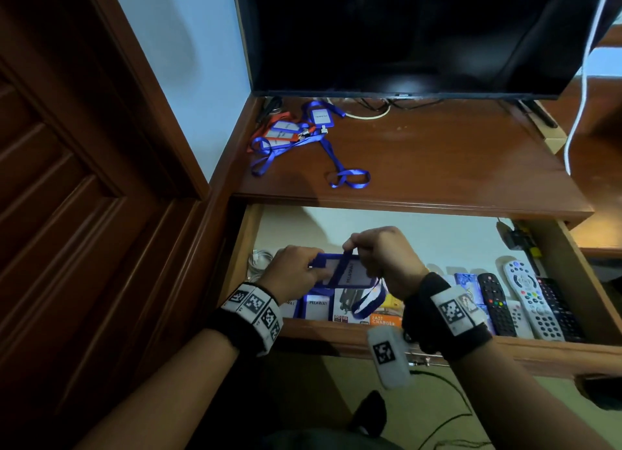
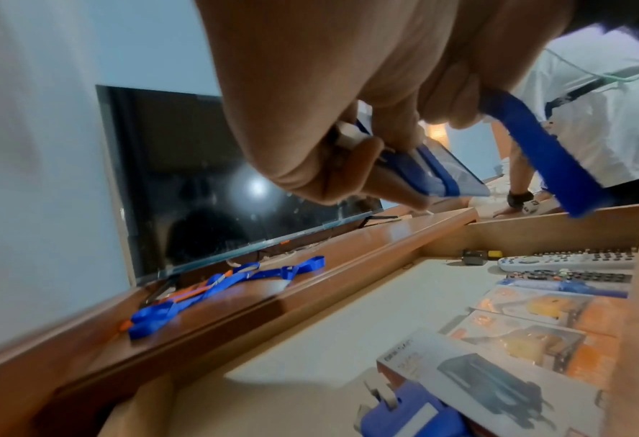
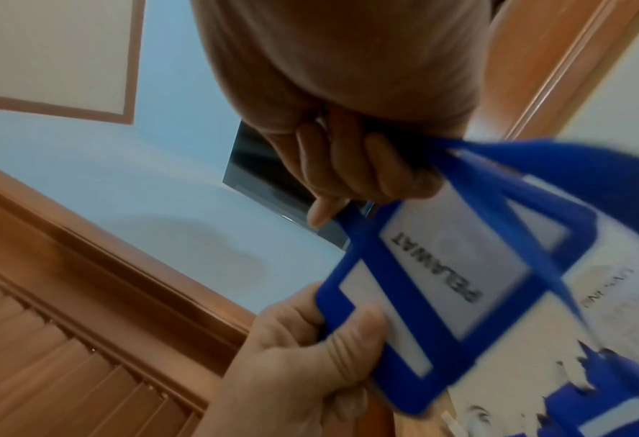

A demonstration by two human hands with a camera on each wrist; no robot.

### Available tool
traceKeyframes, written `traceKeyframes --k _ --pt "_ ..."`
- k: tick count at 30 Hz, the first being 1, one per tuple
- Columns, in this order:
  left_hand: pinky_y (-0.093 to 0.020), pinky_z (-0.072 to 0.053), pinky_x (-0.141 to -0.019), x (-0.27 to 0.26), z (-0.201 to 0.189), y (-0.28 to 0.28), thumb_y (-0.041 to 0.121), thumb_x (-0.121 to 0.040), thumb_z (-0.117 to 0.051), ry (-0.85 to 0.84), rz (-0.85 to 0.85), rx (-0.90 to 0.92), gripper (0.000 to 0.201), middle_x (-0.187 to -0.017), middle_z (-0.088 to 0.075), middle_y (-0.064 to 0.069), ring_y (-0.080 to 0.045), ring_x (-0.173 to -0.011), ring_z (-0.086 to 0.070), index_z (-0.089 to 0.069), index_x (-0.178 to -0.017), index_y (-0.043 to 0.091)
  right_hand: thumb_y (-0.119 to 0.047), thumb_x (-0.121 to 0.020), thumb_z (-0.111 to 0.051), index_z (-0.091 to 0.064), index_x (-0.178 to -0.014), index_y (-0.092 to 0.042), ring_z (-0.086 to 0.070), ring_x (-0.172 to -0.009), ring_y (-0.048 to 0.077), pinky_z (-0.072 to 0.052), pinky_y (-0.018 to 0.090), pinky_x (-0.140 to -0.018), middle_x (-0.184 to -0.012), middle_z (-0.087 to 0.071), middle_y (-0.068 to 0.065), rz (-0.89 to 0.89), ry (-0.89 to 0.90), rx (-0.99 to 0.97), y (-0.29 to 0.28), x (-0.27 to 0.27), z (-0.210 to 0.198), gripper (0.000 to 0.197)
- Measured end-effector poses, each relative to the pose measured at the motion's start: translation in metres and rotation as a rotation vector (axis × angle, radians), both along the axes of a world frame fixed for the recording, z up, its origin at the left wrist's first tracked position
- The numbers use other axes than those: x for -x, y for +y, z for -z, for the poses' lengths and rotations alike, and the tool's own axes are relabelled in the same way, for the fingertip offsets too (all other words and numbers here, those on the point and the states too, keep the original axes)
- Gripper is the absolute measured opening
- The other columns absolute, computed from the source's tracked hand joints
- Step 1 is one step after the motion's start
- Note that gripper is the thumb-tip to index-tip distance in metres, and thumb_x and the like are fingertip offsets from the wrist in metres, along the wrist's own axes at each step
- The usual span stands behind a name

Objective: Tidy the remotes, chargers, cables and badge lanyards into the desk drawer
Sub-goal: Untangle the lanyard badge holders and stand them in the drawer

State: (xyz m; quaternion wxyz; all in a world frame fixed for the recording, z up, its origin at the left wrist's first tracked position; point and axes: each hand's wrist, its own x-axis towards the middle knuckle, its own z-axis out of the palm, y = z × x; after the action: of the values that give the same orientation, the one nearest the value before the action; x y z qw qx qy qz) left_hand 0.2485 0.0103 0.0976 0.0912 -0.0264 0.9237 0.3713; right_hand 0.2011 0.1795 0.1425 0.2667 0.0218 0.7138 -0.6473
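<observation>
Over the open drawer (image 1: 336, 332) my left hand (image 1: 296, 274) pinches the left end of a blue badge holder (image 1: 350, 273) marked PELAWAT. My right hand (image 1: 380, 258) grips its blue lanyard strap (image 1: 368, 298), which crosses the badge face and hangs in a loop below. The badge (image 3: 456, 266) and strap (image 3: 527, 177) fill the right wrist view; the left wrist view shows the badge edge (image 2: 441, 171) on. Several more lanyards with blue and orange badges (image 1: 292, 133) lie tangled on the desk top. Inside the drawer lie remotes (image 1: 531, 301), charger boxes (image 1: 370, 315) and blue badges (image 1: 316, 306).
A dark TV (image 1: 404, 35) stands at the back of the wooden desk top (image 1: 437, 167), with cables behind it. A white cable coil (image 1: 259, 259) sits in the drawer's left corner. A wooden door (image 1: 67, 180) is on the left. Black cables lie on the floor (image 1: 447, 412).
</observation>
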Motion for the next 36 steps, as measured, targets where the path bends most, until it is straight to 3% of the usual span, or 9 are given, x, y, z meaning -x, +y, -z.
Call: traceKeyframes --k 6,10,13,18,21,24,29,32,36 --pt "-0.04 -0.054 -0.079 -0.002 -0.023 0.005 0.027 -0.083 -0.071 -0.127 0.181 0.109 0.013 -0.089 -0.067 -0.004 -0.019 -0.084 -0.063 -0.067 -0.086 0.015 -0.012 -0.094 -0.053 -0.064 -0.071 0.002 -0.017 -0.037 0.012 -0.014 0.025 -0.044 -0.036 -0.026 -0.006 -0.032 0.041 -0.067 0.007 0.011 -0.009 0.028" --pt "-0.035 -0.055 -0.077 0.002 -0.041 0.0 0.004 -0.082 -0.069 -0.23 0.193 -0.179 0.005 -0.092 -0.07 -0.018 -0.03 -0.087 -0.067 -0.066 -0.085 0.006 -0.008 -0.087 -0.059 -0.061 -0.059 -0.004 -0.017 -0.041 0.014 -0.016 0.026 -0.046 -0.037 -0.03 -0.006 -0.056 0.117 -0.106 0.014 0.019 -0.008 0.029" --pt "-0.042 -0.054 -0.084 0.013 -0.048 -0.01 -0.007 -0.08 -0.066 -0.253 0.14 -0.41 0.014 -0.086 -0.069 -0.014 -0.033 -0.088 -0.065 -0.065 -0.08 0.008 -0.017 -0.088 -0.065 -0.056 -0.055 -0.004 -0.024 -0.041 0.015 -0.02 0.027 -0.046 -0.041 -0.04 -0.003 -0.138 0.149 -0.147 0.022 0.031 0.001 0.036" --pt "-0.034 -0.057 -0.074 0.032 -0.051 -0.019 0.006 -0.066 -0.068 -0.194 0.108 -0.635 0.015 -0.077 -0.072 -0.005 -0.024 -0.079 -0.067 -0.072 -0.077 0.015 -0.035 -0.078 -0.074 -0.059 -0.076 0.014 -0.048 -0.064 0.032 -0.034 0.034 -0.057 -0.072 -0.056 0.034 -0.249 0.143 -0.117 0.027 0.04 0.022 0.052" --pt "-0.029 -0.056 -0.071 0.04 -0.049 -0.018 -0.003 -0.072 -0.068 -0.118 0.058 -0.683 0.017 -0.075 -0.073 0.0 -0.016 -0.075 -0.068 -0.067 -0.085 0.008 -0.025 -0.072 -0.063 -0.062 -0.084 0.011 -0.046 -0.058 0.026 -0.034 0.029 -0.053 -0.067 -0.055 0.021 -0.178 0.085 0.012 0.02 0.036 0.035 0.038" --pt "-0.019 -0.055 -0.066 0.048 -0.05 -0.013 -0.013 -0.082 -0.059 -0.012 -0.07 -0.66 0.018 -0.066 -0.071 0.007 -0.005 -0.066 -0.067 -0.065 -0.086 0.004 -0.014 -0.078 -0.051 -0.055 -0.075 -0.009 -0.025 -0.048 0.014 -0.018 0.025 -0.047 -0.06 -0.033 0.008 -0.121 -0.019 0.08 0.008 0.032 0.047 0.007" --pt "-0.027 -0.052 -0.067 0.063 -0.041 -0.008 -0.008 -0.082 -0.063 0.119 -0.301 -0.581 0.017 -0.063 -0.068 0.008 -0.011 -0.064 -0.062 -0.066 -0.079 0.009 -0.029 -0.099 -0.047 -0.043 -0.057 -0.016 -0.018 -0.044 0.012 -0.013 0.024 -0.046 -0.054 -0.022 0.002 -0.141 -0.074 0.055 -0.008 0.026 0.057 0.044" --pt "-0.029 -0.05 -0.069 0.067 -0.034 -0.008 0.001 -0.083 -0.067 0.201 -0.411 -0.508 0.006 -0.076 -0.068 -0.008 -0.019 -0.07 -0.06 -0.068 -0.084 0.007 -0.037 -0.1 -0.045 -0.046 -0.058 -0.015 -0.021 -0.04 0.011 -0.017 0.021 -0.042 -0.047 -0.028 -0.002 -0.205 -0.017 0.017 -0.016 0.021 0.054 0.047" --pt "-0.026 -0.049 -0.071 0.071 -0.02 -0.012 0.016 -0.083 -0.071 0.258 -0.395 -0.19 0.009 -0.081 -0.069 -0.003 -0.018 -0.075 -0.063 -0.069 -0.088 0.008 -0.028 -0.099 -0.047 -0.057 -0.064 -0.009 -0.025 -0.037 0.011 -0.023 0.022 -0.038 -0.042 -0.035 -0.004 -0.3 0.087 -0.075 -0.022 0.016 0.046 0.041"
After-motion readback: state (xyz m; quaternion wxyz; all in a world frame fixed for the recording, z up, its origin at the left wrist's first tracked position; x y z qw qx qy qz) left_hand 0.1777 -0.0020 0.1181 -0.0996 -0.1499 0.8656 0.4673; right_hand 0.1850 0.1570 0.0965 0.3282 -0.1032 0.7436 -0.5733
